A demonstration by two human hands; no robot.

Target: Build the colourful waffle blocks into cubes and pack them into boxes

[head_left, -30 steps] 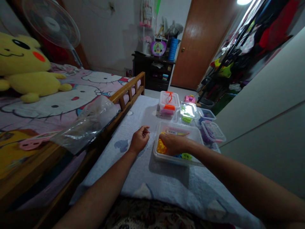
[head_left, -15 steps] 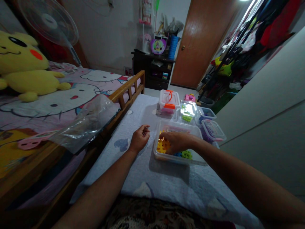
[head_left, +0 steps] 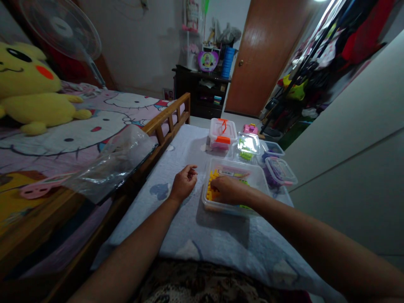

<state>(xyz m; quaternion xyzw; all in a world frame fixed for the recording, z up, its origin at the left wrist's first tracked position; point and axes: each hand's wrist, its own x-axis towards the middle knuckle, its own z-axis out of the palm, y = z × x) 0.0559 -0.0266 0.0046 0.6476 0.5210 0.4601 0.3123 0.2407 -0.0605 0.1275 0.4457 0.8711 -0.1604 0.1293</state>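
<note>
A clear plastic box (head_left: 259, 179) stands on the cloth-covered table, with yellow lattice-like toy blocks (head_left: 208, 191) at its left side and green blocks (head_left: 244, 206) partly visible under my wrist. Inside it, my right hand (head_left: 225, 189) is closed, its curled fingers down on a yellow block; the fingertips are hidden. Left of the box, apart from it, my left hand (head_left: 184, 184) hovers at or rests on the cloth with loosely bent fingers and nothing in it. A label or printed slip (head_left: 233, 173) shows at the box's far side.
Behind the box are a lidded container with orange clips (head_left: 222, 134), a container of green pieces (head_left: 248, 145) and a lidded container of purple pieces (head_left: 280, 171). A wooden bed rail (head_left: 167, 120) runs along the left, with a plastic bag (head_left: 120, 155) over it.
My right hand's fingers have curled in tighter and the hand has turned knuckles-up over the yellow blocks. My left hand has stayed in place. The view has shifted slightly.
</note>
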